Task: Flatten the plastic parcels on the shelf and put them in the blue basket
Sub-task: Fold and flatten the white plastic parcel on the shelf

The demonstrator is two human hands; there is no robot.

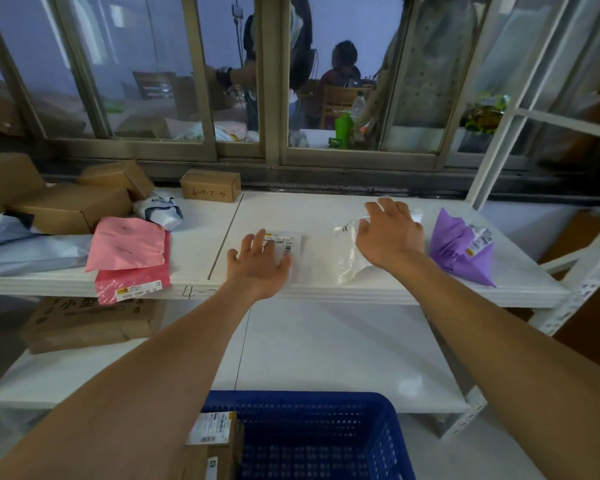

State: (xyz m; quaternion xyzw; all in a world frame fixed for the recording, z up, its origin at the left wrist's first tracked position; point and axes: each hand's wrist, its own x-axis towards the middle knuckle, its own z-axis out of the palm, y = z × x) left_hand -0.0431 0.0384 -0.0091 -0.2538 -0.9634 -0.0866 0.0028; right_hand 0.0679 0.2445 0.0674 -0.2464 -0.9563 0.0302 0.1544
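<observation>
A white plastic parcel point(326, 258) with a printed label lies on the top shelf point(378, 292) in front of me. My left hand point(258, 263) presses flat on its left end, over the label, fingers spread. At the parcel's puffy right end, my right hand point(390, 233) rests on top with fingers spread. A crumpled purple parcel point(459, 249) sits to the right. Pink and red parcels point(130, 258) lie to the left, overhanging the shelf edge. The blue basket point(326, 438) stands below, near me.
Several cardboard boxes point(210, 185) and a pale blue parcel point(32, 247) crowd the shelf's left and back. A crumpled white-blue parcel point(160, 209) lies by the boxes. A labelled brown box point(215, 441) leans at the basket's left side. A window stands behind the shelf.
</observation>
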